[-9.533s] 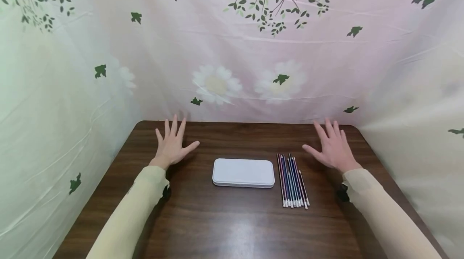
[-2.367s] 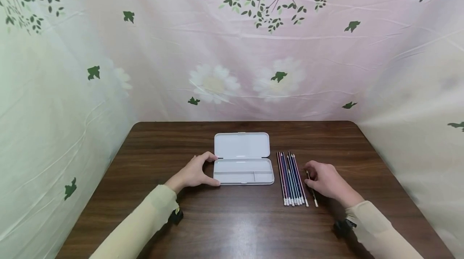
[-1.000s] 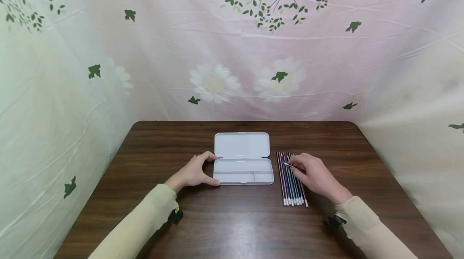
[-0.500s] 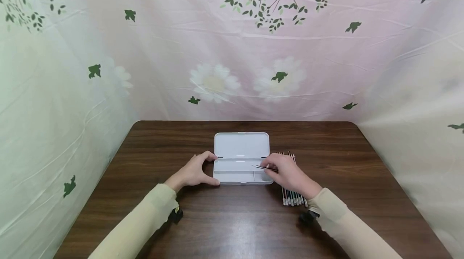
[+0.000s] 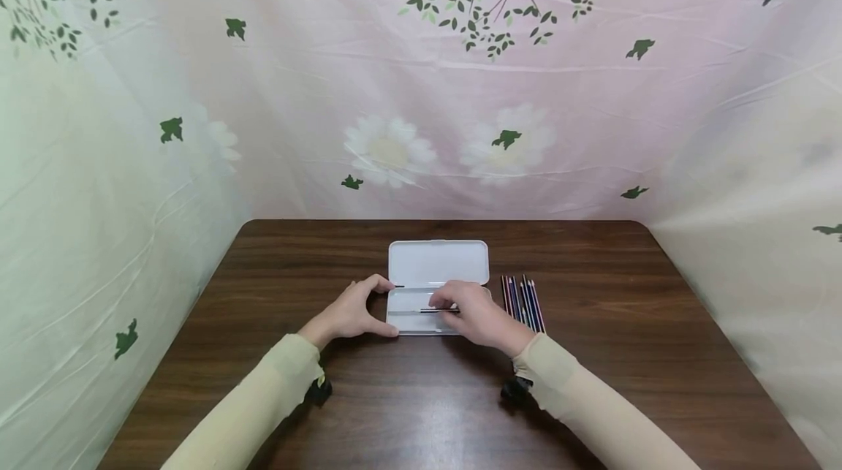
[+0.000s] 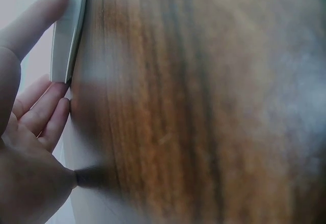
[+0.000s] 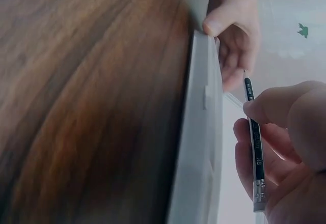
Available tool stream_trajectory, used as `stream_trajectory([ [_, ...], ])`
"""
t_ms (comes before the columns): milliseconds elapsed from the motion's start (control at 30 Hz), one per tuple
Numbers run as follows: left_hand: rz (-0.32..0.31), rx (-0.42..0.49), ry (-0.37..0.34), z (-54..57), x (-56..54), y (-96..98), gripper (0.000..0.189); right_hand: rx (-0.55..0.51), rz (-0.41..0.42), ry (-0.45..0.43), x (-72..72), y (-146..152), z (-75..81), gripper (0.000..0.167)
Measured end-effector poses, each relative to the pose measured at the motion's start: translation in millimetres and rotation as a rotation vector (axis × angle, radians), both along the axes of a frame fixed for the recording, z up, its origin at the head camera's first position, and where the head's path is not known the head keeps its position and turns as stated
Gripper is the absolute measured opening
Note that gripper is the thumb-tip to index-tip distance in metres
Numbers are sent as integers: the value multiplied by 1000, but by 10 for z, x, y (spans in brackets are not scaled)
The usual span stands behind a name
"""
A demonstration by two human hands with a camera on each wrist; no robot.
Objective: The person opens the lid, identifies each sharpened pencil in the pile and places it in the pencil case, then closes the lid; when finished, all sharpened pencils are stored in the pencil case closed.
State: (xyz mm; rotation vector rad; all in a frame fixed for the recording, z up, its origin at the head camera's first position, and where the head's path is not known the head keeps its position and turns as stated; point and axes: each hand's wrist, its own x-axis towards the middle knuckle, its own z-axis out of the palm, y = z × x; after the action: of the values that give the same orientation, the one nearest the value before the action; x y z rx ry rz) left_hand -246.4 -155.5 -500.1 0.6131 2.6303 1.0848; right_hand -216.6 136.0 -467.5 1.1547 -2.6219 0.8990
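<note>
A white pencil case (image 5: 411,324) lies with its lid (image 5: 438,262) raised at the back. My left hand (image 5: 347,311) holds its left end, thumb at the front corner and fingers at the back. In the left wrist view, the thumb (image 6: 41,18) touches the case's side (image 6: 66,40). My right hand (image 5: 476,313) pinches a dark pencil (image 7: 256,147) between thumb and fingers, over the case's tray. That pencil points left, its metal ferrule and eraser end toward my palm, with "HB" on the barrel. My right hand hides the tray's right part.
Several striped pencils (image 5: 522,302) lie side by side to the right of the case, their eraser ends hidden behind my right sleeve (image 5: 559,375). The brown wooden table (image 5: 316,251) meets a printed curtain (image 5: 421,90) at the back and sides.
The lid was raised from the closed case. My right hand took one pencil from the right of the row and carried it left over the case. My left hand moved to the case's left end.
</note>
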Motion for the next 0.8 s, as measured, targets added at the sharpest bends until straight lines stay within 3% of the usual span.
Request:
stream_trajectory([
  [300, -4, 3, 5, 4, -2, -7, 78, 8, 16, -128, -13, -241, -127, 27],
  [533, -6, 2, 10, 9, 5, -6, 79, 7, 47, -98, -8, -302, -192, 27],
  [800, -2, -2, -2, 18, 15, 15, 79, -2, 29, -68, 48, -164, -111, 20],
])
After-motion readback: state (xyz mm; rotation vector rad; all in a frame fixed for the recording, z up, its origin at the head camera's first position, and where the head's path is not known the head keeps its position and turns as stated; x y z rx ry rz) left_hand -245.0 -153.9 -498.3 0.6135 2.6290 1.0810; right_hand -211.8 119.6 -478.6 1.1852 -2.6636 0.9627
